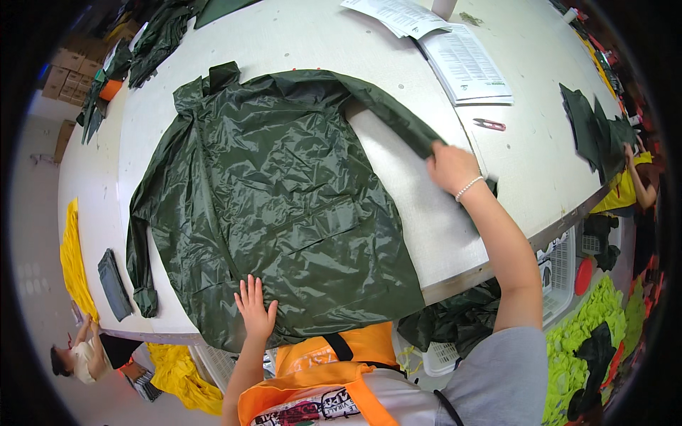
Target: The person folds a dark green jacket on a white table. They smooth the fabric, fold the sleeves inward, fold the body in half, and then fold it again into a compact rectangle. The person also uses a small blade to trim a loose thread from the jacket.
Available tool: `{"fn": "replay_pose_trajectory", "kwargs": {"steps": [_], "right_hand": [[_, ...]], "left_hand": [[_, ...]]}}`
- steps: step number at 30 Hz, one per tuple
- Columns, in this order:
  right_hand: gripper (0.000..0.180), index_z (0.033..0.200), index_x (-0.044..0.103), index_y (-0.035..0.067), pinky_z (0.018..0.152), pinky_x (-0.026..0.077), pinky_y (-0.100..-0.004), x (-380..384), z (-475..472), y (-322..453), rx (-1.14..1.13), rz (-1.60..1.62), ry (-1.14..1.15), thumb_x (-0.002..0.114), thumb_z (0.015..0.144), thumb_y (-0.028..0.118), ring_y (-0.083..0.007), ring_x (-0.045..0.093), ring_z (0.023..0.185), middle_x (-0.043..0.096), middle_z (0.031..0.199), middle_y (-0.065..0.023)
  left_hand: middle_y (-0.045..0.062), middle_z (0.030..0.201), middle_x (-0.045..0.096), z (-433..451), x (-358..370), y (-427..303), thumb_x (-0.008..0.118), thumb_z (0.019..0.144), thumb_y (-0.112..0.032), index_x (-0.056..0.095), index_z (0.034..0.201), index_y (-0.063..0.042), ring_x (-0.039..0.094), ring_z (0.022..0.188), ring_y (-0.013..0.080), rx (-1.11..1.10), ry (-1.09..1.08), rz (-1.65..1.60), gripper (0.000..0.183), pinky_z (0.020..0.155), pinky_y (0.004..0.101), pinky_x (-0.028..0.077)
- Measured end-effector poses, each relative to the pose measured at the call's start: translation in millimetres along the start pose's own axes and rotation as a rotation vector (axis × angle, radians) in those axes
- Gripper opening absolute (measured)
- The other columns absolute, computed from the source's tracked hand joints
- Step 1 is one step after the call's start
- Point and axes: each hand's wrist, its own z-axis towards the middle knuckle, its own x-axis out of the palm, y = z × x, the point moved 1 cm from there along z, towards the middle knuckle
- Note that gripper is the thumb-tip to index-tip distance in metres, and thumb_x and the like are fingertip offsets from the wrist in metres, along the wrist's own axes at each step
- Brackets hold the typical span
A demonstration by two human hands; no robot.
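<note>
A dark green raincoat (287,213) of shiny coated fabric lies spread on the white table (426,223), its collar pointing away from me. Its lower hem hangs a little past the near table edge. My left hand (257,311) rests flat on the coat's lower front, fingers apart. At the right, my right hand (452,168) grips the coat's sleeve (394,114), which stretches out from the shoulder. Part of that sleeve is hidden behind my hand and forearm. The other sleeve (140,255) lies bent down along the left side.
Thread snips (489,124) and stacked printed sheets (463,64) lie at the far right. A folded dark garment (114,285) is on the left. Co-workers handle a yellow garment (77,255) at left and dark pieces (591,128) at right. Plastic baskets (559,271) stand below the edge.
</note>
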Motion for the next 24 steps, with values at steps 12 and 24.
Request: {"fn": "replay_pose_trajectory", "kwargs": {"steps": [12,24], "right_hand": [[0.027,0.108,0.061,0.007,0.086,0.047,-0.0411,111,118,-167,0.154,0.002,-0.645,0.042,0.089,0.011,-0.0317,0.060,0.099,0.063,0.107,-0.0143],[0.026,0.111,0.055,0.004,0.052,0.044,-0.0207,117,90,-127,-0.030,0.911,-0.549,0.051,0.093,0.022,-0.0082,0.053,0.057,0.065,0.087,-0.0054]], "left_hand": [[0.007,0.149,0.027,-6,-6,-3,0.059,0.082,-0.040,0.034,0.141,-0.013,0.022,0.138,0.0300,-0.056,0.023,0.045,0.069,0.109,0.0520,0.016],[0.003,0.153,0.018,-18,13,12,0.053,0.087,-0.045,0.027,0.144,-0.017,0.014,0.140,0.0284,-0.033,-0.004,-0.018,0.069,0.110,0.0552,0.009]]}}
